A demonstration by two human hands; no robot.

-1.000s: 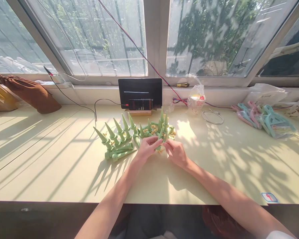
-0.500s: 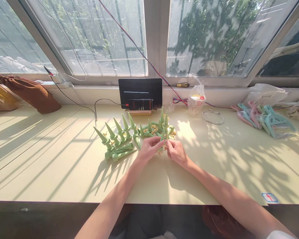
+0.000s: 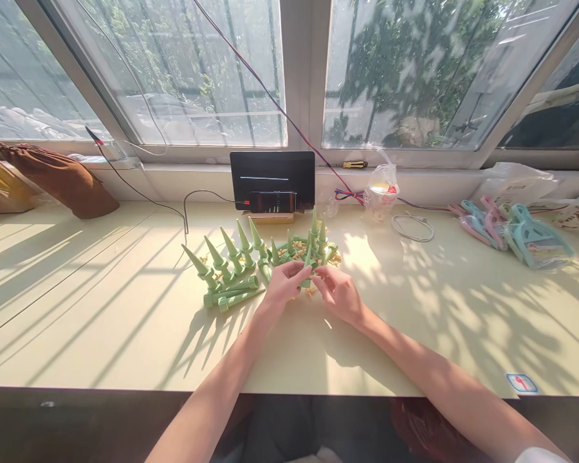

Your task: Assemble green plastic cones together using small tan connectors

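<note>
My left hand point(image 3: 286, 283) is closed around a green plastic watering spike point(image 3: 308, 257), its pointed tip up. Close on its right, my right hand point(image 3: 338, 294) has thumb and fingers drawn together by the spike; anything between those fingertips is too small to make out. Behind both hands lies a pile of green spikes and small yellowish pieces point(image 3: 299, 247). To the left, several spikes stand in a slanting row point(image 3: 231, 252), points up. Two more spikes point(image 3: 241, 299) lie flat in front of that row.
A dark tablet with a phone point(image 3: 273, 183) leans by the window sill. Behind and right are a plastic-bagged cup point(image 3: 382, 190), a coiled white cable point(image 3: 412, 228) and bagged pink and blue-green clips point(image 3: 535, 235). A brown pouch point(image 3: 72, 183) lies at left.
My left hand and the spike have shifted slightly left. My right hand has come a little away from the spike, its fingers lifting.
</note>
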